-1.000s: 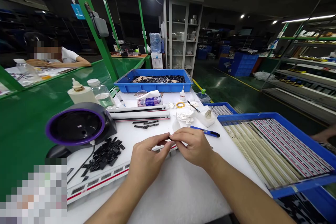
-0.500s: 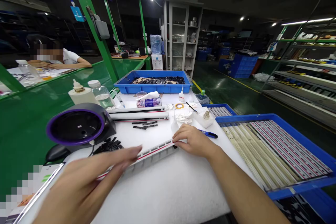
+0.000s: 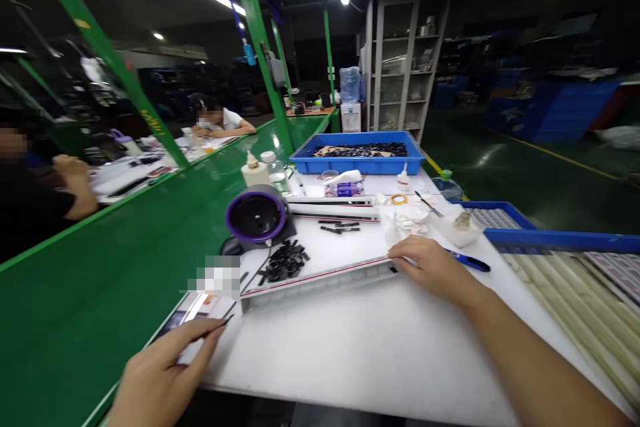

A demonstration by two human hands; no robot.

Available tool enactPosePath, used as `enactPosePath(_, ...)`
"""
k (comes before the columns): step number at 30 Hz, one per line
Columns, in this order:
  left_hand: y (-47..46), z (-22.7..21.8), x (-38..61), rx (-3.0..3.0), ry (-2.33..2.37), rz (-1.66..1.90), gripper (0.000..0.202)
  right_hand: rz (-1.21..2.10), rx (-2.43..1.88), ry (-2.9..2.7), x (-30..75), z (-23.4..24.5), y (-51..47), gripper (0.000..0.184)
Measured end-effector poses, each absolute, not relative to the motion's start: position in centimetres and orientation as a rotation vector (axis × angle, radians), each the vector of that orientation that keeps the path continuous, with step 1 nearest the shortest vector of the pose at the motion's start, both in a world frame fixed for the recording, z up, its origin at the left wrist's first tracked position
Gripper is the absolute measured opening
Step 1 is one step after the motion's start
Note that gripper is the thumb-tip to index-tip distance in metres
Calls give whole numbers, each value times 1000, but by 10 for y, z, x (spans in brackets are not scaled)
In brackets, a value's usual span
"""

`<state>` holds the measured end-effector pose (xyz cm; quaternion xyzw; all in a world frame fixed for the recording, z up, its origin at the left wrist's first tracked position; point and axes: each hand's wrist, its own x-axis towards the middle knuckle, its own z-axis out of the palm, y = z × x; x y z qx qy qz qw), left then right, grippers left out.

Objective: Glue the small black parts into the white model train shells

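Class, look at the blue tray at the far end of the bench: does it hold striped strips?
No, the far blue tray holds small black pieces.

Blue plastic tray [image 3: 320,163] holding black pieces, upper middle. Beyond it, white shelf cabinet [image 3: 380,67] and water dispenser [image 3: 351,117]. Left of centre, purple-rimmed black round device [image 3: 255,217]. Upper left, seated co-worker [image 3: 231,120] past green-topped bench [image 3: 100,293].

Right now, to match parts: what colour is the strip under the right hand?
White strip with a thin red line; head view.
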<state>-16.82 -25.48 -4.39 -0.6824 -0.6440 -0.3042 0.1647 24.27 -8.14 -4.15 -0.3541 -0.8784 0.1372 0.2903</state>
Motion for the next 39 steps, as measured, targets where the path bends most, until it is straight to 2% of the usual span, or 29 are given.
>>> enactPosePath(7,-250,-47,-146,-2010,-1651,-649,20,384,-933,-2378,246,-44,-82,24)
enactPosePath(12,-241,-46,-135,-1977,-1690,-373,25,386,-967,-2398,248,-45,-81,26)
enactPosePath(26,-244,-52,-126,-1883,-1726,-64,31,438,-942,-2389,249,-44,-81,23)
enactPosePath(39,-228,-43,-133,-2062,-1767,-190,30,480,-993,-2368,248,-34,-87,18)
